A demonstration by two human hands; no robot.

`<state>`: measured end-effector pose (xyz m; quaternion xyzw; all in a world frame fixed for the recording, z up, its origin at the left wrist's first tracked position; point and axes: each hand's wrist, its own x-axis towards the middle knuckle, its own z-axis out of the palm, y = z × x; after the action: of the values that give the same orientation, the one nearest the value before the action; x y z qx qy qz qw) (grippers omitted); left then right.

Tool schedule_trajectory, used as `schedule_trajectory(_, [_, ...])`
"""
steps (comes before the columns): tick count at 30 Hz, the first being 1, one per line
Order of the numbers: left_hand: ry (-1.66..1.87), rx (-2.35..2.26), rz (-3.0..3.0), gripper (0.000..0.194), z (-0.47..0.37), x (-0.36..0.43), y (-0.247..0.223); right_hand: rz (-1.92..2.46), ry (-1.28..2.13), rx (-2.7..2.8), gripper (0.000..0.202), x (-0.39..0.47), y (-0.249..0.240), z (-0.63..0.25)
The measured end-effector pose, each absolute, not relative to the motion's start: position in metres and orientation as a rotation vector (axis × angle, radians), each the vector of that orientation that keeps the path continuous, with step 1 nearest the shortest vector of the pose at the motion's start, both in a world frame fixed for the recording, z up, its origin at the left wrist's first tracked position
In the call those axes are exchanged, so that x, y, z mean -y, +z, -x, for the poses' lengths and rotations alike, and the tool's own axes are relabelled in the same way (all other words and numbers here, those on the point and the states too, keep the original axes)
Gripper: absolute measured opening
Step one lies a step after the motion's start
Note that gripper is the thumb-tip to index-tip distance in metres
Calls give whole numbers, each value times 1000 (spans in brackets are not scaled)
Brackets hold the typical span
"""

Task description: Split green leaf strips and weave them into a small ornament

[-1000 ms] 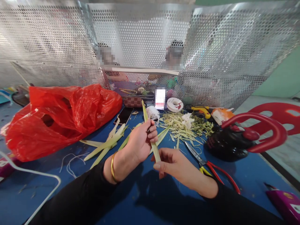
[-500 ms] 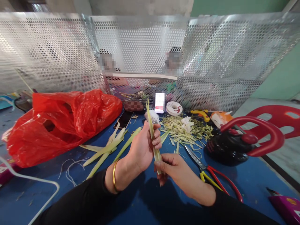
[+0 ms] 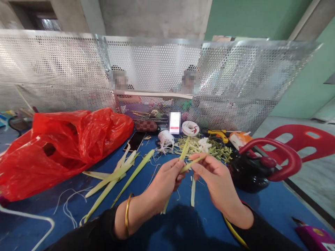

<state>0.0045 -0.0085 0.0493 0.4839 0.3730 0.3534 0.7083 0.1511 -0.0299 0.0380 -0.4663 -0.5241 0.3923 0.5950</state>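
My left hand and my right hand meet above the blue table, both pinching a pale green leaf strip. The strip now splits in two: one part points up and away from my left fingers, the other runs sideways to my right fingertips. Its lower end hangs below my left hand toward the table. A gold bangle sits on my left wrist. Several more long leaf strips lie on the table to the left.
A red plastic bag fills the left side. A pile of green trimmings, a phone, tape roll and white thread lie at the back. A black and red pot stands right. Two people sit behind a perforated metal screen.
The view has tilted upward. My right hand rose from under the strip to beside my left hand, and the strip has parted into two pieces between my fingers.
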Motion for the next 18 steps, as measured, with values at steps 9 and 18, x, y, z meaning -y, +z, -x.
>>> schedule_trajectory(9, [751,-754,-1414,33,-10,13,38,1113,866,1172,17,28,43,-153])
schedule_trajectory(18, [622,-764,-1436,28,-4,10,49,1171,973,1199,18,28,55,-165])
